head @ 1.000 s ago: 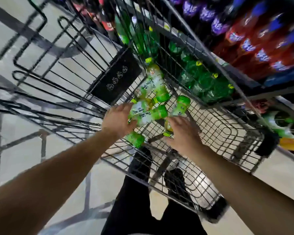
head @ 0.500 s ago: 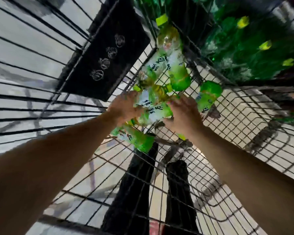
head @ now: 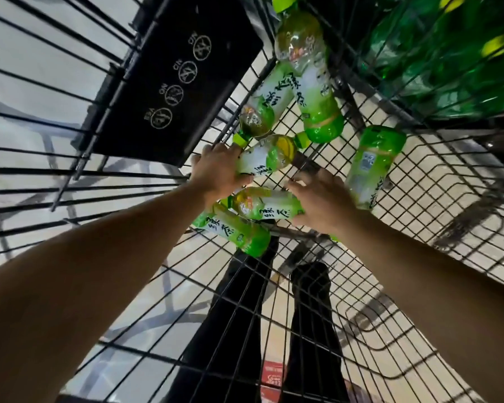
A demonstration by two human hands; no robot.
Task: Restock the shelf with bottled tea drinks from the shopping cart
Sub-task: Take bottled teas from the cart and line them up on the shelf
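Placard point(head: 169, 80), black, hanging upper left on shopping cart point(head: 419, 199). Left hand point(head: 216, 170), centre, fingers gripping one tea bottle point(head: 266, 157). Right hand point(head: 323, 199) fingers wrapping another bottle point(head: 268, 206). Four more bottles lying around them in the basket.

Your left hand point(head: 216, 170) covers the base end of the bottle point(head: 266, 158) it grips; your right hand point(head: 322, 202) hides the end of the bottle point(head: 266, 206) under it, so your right fingers' hold cannot be read. Beyond your right hand, the green shelf bottles point(head: 448, 62) are blurred behind the cart wire point(head: 413, 196); their labels are illegible. The farthest tea bottle's cap point(head: 284, 1) is cut by the top edge.
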